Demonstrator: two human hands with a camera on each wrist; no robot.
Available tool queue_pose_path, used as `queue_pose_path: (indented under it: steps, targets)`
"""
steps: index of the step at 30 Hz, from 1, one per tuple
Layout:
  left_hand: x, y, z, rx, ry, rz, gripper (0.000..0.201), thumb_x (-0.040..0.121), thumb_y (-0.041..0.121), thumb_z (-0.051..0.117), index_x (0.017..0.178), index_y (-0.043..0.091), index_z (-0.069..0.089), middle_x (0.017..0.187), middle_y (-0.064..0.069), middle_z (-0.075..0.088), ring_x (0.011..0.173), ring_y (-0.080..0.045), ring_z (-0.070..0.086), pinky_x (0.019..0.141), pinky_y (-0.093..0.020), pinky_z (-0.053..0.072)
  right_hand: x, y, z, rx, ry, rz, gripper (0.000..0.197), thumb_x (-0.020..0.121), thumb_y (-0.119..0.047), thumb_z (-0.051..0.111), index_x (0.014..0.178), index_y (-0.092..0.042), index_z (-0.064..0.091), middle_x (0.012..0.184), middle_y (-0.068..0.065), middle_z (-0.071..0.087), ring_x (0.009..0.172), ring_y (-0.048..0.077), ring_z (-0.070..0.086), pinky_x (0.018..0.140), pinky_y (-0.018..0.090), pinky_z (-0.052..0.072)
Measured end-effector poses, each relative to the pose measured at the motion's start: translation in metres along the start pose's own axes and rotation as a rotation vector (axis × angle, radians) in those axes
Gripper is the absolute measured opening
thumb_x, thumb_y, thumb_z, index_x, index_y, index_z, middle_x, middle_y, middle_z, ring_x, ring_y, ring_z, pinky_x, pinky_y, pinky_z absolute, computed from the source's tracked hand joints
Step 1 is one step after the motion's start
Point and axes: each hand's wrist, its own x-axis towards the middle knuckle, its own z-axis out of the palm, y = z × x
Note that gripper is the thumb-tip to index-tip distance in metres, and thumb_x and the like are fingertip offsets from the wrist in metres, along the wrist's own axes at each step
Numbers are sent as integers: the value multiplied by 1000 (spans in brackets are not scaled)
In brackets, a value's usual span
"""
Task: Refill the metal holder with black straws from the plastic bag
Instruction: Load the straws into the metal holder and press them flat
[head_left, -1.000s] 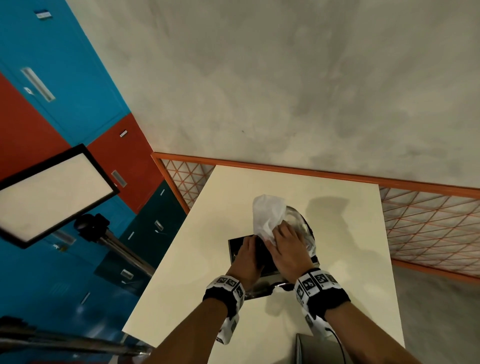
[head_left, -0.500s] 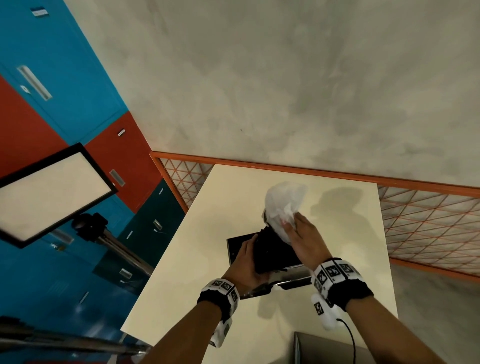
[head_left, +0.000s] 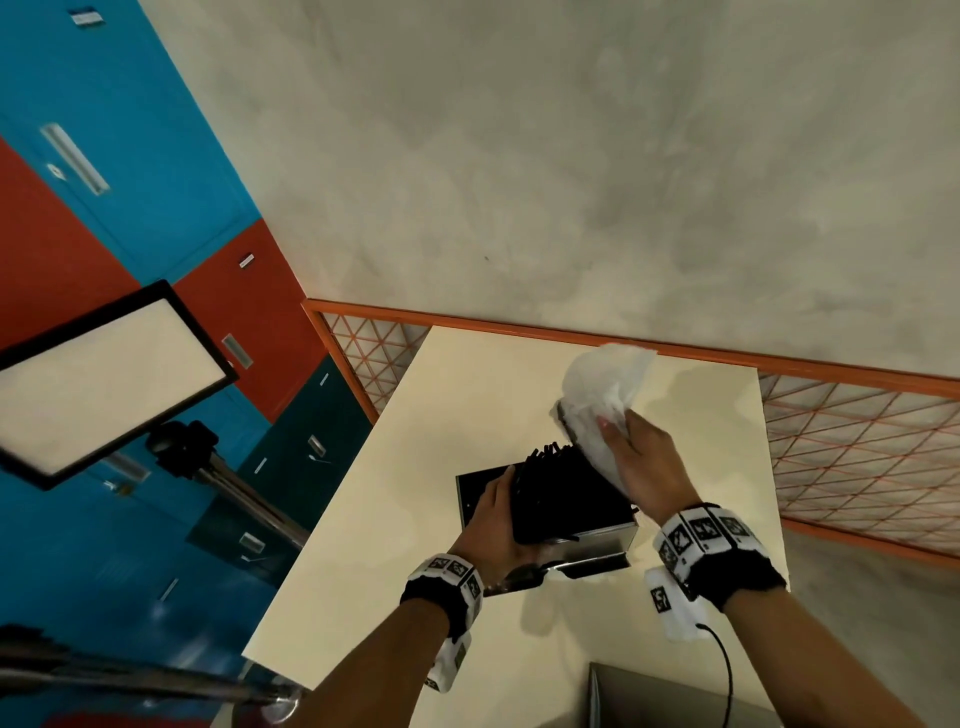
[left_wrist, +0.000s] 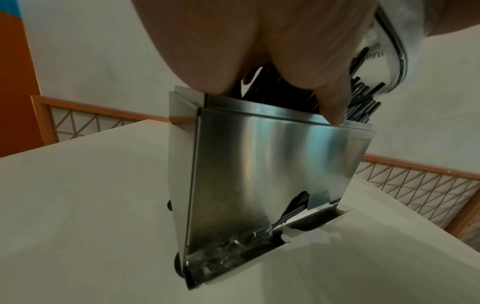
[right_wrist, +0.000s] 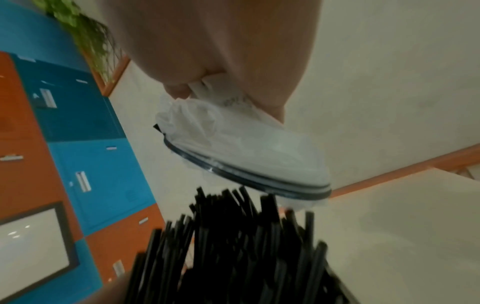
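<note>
Gripping plastic bag above black straws

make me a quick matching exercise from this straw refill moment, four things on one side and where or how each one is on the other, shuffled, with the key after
Things:
1. black straws
2. plastic bag
3. metal holder
4. left hand

States:
A. pinched in the right hand, lifted above the straw tips
B. standing on the cream table
C. gripping the straw bundle at the holder's top
D. sticking up out of the holder's open top

Pairs: 1-D, 2-A, 3-B, 4-C
</note>
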Motion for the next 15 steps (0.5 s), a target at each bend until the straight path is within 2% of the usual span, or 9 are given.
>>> queue_pose_path:
  steps: [3,5,8,11,13,15]
  targets:
    - [-2,4,-3,-46,-2,-25,128,64,61,83,159,20,9,159,1,25,146,-17,30,116,-25,27,1,-16,-16,62,70,-28,29,101,-32,45,108,-8,60,102,6,66,91,22,60,75,25,36]
    - [-4,9,-7,-83,-13,-46,129,63,60,83,159,20,7,159,2,23,146,-16,29,116,-24,27,1,-27,-20,105,95,-46,26,101,-32,45,104,-10,60,97,3,66,87,18,59,71,25,37]
    - [-7,13,-13,-111,-18,-77,124,71,57,81,160,16,5,162,2,18,149,-15,24,116,-22,23,-2,-40,-14,106,67,-79,23,101,-33,46,98,-14,59,94,1,66,84,16,60,66,20,38]
    - [-14,14,-23,-150,-3,-73,111,81,64,70,161,18,6,164,4,17,148,-14,25,115,-23,24,-11,-49,-2,83,43,-154,21,100,-34,48,98,-17,58,93,-2,67,85,12,63,68,13,41]
    - [-20,13,-33,-195,41,-66,99,87,70,58,160,22,9,164,4,22,148,-13,27,117,-27,26,-18,-61,5,111,75,-226,23,99,-33,48,102,-14,60,94,-5,67,85,6,62,71,9,43]
    - [-26,10,-44,-312,106,-85,88,91,68,52,159,26,15,162,5,29,146,-9,30,117,-28,26,-24,-76,16,165,90,-266,24,99,-31,49,104,-11,61,94,-7,67,85,2,62,73,8,44]
